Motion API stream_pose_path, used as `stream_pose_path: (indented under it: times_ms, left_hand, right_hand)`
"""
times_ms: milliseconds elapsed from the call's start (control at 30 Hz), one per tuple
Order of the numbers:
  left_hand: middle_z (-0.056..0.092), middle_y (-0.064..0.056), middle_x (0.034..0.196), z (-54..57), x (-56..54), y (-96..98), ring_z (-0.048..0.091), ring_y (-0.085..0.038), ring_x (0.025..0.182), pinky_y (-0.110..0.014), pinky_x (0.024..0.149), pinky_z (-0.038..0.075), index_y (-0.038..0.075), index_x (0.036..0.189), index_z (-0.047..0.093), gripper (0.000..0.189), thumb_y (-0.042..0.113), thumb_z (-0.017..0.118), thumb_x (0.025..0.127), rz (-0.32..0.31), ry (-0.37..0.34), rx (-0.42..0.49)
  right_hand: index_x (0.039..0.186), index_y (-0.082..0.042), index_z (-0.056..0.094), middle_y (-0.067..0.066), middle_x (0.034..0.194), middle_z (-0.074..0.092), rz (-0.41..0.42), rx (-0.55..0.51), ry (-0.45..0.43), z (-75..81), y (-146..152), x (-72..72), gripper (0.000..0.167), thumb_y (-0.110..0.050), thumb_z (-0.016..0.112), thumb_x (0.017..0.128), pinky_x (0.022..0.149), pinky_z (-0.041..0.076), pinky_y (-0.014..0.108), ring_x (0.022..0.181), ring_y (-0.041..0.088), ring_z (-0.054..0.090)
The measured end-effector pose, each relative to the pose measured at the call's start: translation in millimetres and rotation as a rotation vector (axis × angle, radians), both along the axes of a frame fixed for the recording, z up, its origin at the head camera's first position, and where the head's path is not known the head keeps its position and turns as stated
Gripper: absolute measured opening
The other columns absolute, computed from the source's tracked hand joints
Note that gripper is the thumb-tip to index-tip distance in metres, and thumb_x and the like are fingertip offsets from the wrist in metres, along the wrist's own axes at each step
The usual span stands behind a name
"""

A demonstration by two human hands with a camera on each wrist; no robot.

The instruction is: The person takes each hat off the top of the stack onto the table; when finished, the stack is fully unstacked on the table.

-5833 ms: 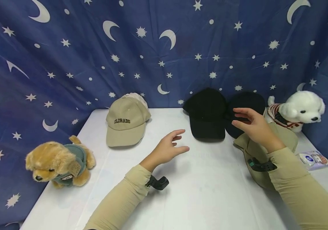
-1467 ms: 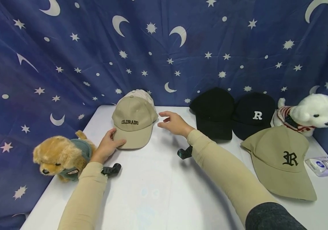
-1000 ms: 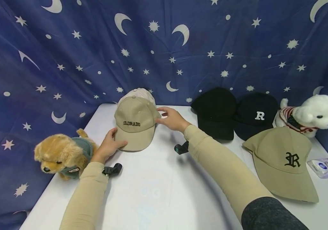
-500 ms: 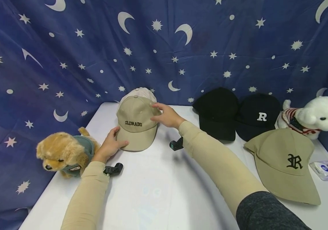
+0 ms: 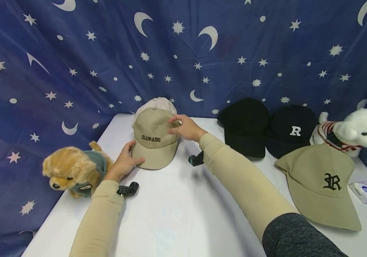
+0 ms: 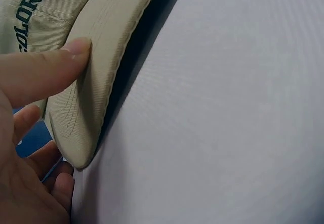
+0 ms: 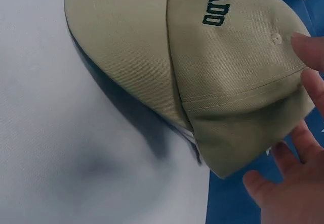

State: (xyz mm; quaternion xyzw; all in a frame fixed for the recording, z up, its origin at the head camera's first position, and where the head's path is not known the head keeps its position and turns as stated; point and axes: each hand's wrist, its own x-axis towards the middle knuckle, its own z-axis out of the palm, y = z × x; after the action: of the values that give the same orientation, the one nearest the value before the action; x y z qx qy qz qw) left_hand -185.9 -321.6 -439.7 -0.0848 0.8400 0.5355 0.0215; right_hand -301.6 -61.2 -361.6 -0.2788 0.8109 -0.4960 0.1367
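Setting: a blue backdrop (image 5: 234,43) patterned with moons and stars is hanging behind a white table (image 5: 177,214).

Head view. Landmark: one tan COLORADO cap (image 5: 152,125), sitting on the table, a pale cap (image 5: 159,102) showing behind it; whether the two are nesting, I cannot tell. Right of the landmark: black cap (image 5: 244,125), navy R cap (image 5: 287,125), white toy dog (image 5: 366,126), large tan R cap (image 5: 320,185). Left of it and nearer: brown toy dog (image 5: 69,166). The left hand (image 5: 123,165) is holding the landmark's brim at its left corner; the right hand (image 5: 188,128) is curving round the crown's right side, fingers spread wide.

Left wrist view. The thumb is lying across the brim's upper face, other fingers bending past its edge. I am judging a light pinch best; a hard one would likely be creasing the brim.

Right wrist view. Fingertips are standing close at the crown; whether they are pressing, I cannot tell. I am favouring even contact from both hands, keeping the soft crown from caving or twisting.

Change, head view. Against 1.5 seconds ago, the right hand is now overlapping the crown instead of standing apart; the left is staying at the brim.
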Motion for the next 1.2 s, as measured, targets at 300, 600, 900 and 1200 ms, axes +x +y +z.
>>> stream_pose_path:
  times_ms: [300, 600, 900, 1200]
  left_hand:
    - [0.015, -0.025, 0.161, 2.0, 1.1, 1.4, 0.011, -0.037, 0.15, -0.047, 0.12, 0.01, -0.001, 0.158, 0.013, 0.091, 0.001, 0.072, 0.089, -0.003, -0.006, -0.012]
    - [0.024, -0.027, 0.157, 10.0, 5.9, 2.9, 0.029, -0.04, 0.141, -0.049, 0.114, 0.029, 0.001, 0.158, 0.014, 0.09, 0.006, 0.072, 0.09, 0.001, -0.003, 0.022]
    - [0.026, -0.02, 0.159, 22.1, 11.3, 7.2, 0.042, -0.036, 0.131, -0.042, 0.1, 0.044, 0.005, 0.158, 0.023, 0.084, 0.019, 0.073, 0.092, 0.029, 0.006, 0.018]
    - [0.037, -0.025, 0.151, 33.3, 20.0, 14.6, 0.047, -0.034, 0.119, -0.023, 0.08, 0.047, 0.0, 0.154, 0.032, 0.076, 0.013, 0.072, 0.092, -0.059, 0.033, -0.021]
  right_hand:
    - [0.116, -0.005, 0.066, 0.011, 0.138, 0.045, 0.003, -0.047, -0.007, 3.6, 1, 3.1, 0.029, -0.012, 0.074, 0.088, 0.108, 0.036, 0.04, 0.131, 0.028, 0.039]
    - [0.123, -0.005, 0.066, 0.009, 0.136, 0.056, 0.046, -0.02, 0.035, 5.5, 1, 6.8, 0.037, -0.015, 0.074, 0.089, 0.109, 0.034, 0.034, 0.132, 0.021, 0.044]
    - [0.122, -0.004, 0.067, 0.008, 0.13, 0.062, 0.019, -0.044, 0.041, 11.2, 8, 12.2, 0.036, -0.015, 0.075, 0.088, 0.106, 0.036, 0.029, 0.123, 0.019, 0.051]
    - [0.123, -0.004, 0.067, 0.012, 0.131, 0.058, 0.012, -0.065, 0.063, 21.0, 24, 18.1, 0.038, -0.014, 0.075, 0.088, 0.104, 0.038, 0.031, 0.118, 0.021, 0.051]
